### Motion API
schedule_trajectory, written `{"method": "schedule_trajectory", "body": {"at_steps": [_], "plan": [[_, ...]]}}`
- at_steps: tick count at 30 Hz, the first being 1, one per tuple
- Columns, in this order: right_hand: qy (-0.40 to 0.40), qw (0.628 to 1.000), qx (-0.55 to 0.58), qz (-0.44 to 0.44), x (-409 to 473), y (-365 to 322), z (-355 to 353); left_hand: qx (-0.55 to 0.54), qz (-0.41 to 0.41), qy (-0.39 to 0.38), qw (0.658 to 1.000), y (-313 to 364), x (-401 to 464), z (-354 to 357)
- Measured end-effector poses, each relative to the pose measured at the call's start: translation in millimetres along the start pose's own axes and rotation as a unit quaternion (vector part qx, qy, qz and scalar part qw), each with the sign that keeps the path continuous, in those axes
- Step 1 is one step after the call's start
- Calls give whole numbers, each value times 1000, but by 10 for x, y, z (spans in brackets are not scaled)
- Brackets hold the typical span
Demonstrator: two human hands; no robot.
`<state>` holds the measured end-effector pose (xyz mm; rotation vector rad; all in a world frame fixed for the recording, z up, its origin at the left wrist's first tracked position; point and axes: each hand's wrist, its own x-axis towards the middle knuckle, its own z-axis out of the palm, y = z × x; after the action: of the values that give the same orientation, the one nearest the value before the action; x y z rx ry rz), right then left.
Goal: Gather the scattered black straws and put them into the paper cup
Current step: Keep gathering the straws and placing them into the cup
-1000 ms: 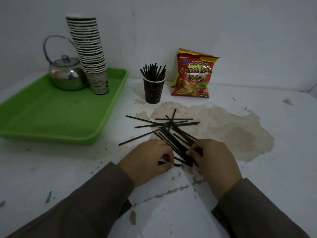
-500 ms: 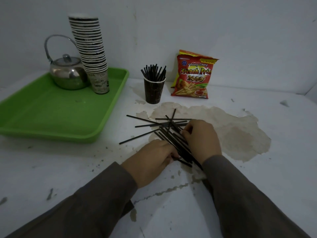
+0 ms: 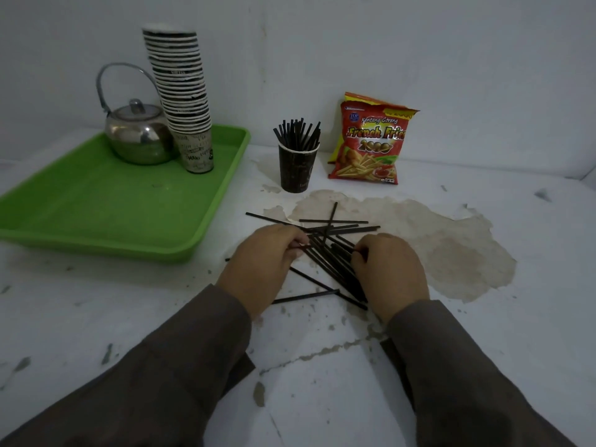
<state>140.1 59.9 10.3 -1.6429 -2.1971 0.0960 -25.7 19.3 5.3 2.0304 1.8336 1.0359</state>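
Several black straws point(image 3: 333, 264) lie crossed in a loose pile on the white table, between my two hands. My left hand point(image 3: 263, 267) rests on the pile's left side, its fingertips pinching the ends of a few straws. On the right side my right hand point(image 3: 392, 274) has its fingers curled onto the bundle. A dark paper cup point(image 3: 297, 171) stands upright behind the pile, holding several straws upright.
A green tray point(image 3: 106, 214) at the left carries a metal kettle point(image 3: 138, 138) and a tall stack of paper cups point(image 3: 182, 101). A red French fries bag point(image 3: 369, 141) leans on the wall right of the cup. A brown patch point(image 3: 451, 246) marks the tabletop.
My left hand moved up and away from me onto the far-left straw ends. My right hand shifted forward, then back right. The pile has spread; two straws now lie loose near my wrists.
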Motion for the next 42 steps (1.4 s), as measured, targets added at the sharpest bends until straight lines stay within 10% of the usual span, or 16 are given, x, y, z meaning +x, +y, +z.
{"method": "schedule_trajectory", "body": {"at_steps": [8, 20, 26, 31, 42], "plan": [[-45, 968, 239, 57, -93, -32, -168, 59, -125, -29, 990, -269, 83, -119], [-65, 791, 599, 109, -110, -63, -247, 209, -60, -78, 973, -321, 90, 24], [15, 825, 559, 83, -96, -79, -260, -11, -63, 118, 991, -67, 43, -133], [42, 846, 527, 65, -81, -82, -269, -231, -94, 129, 960, 70, 60, -194], [75, 894, 441, -9, 733, -330, -719, -308, -60, 195, 929, 195, 785, -774]]}}
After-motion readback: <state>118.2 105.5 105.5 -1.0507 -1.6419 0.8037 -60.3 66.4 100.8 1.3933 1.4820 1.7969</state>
